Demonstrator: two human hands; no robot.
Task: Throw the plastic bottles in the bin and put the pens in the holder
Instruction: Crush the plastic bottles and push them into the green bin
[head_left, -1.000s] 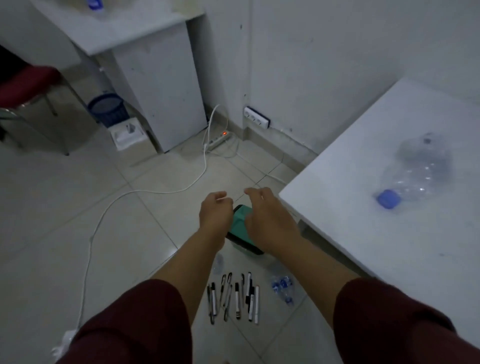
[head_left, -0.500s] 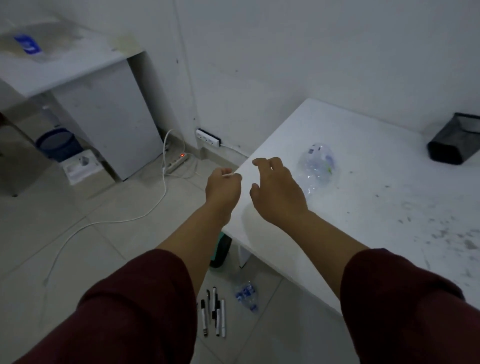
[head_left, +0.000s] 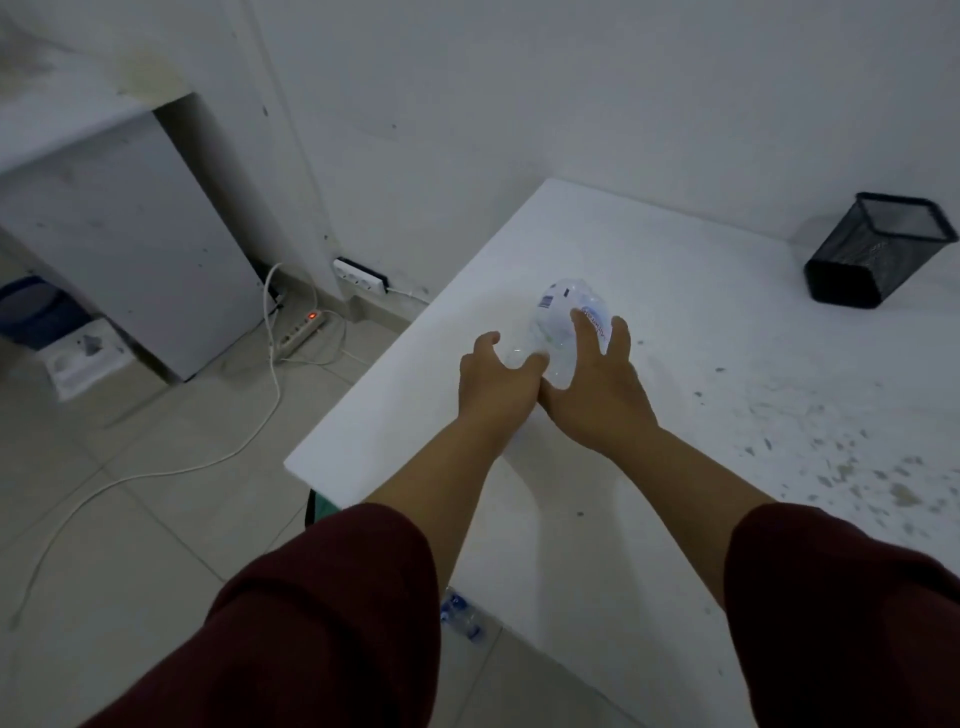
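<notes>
A crushed clear plastic bottle (head_left: 558, 312) with a white and blue label lies on the white table (head_left: 675, 364), near its left edge. My left hand (head_left: 496, 382) curls around the bottle's near end. My right hand (head_left: 597, 387) lies over its right side, with the fingers spread across the label. The two hands touch each other. A black mesh pen holder (head_left: 878, 249) stands at the table's far right by the wall. A second small bottle (head_left: 460, 616) lies on the floor under the table's edge, partly behind my left sleeve. No pens are in sight.
A blue bin (head_left: 31, 312) stands on the floor at far left beside a white cabinet (head_left: 130, 239). A lit power strip (head_left: 301, 332) and white cables run across the tiles. Something green (head_left: 318, 506) shows under the table corner. Grey specks dot the table's right side.
The view has swung up and right onto the table. Both hands have gone forward and closed around the bottle. The pens on the floor have left the view.
</notes>
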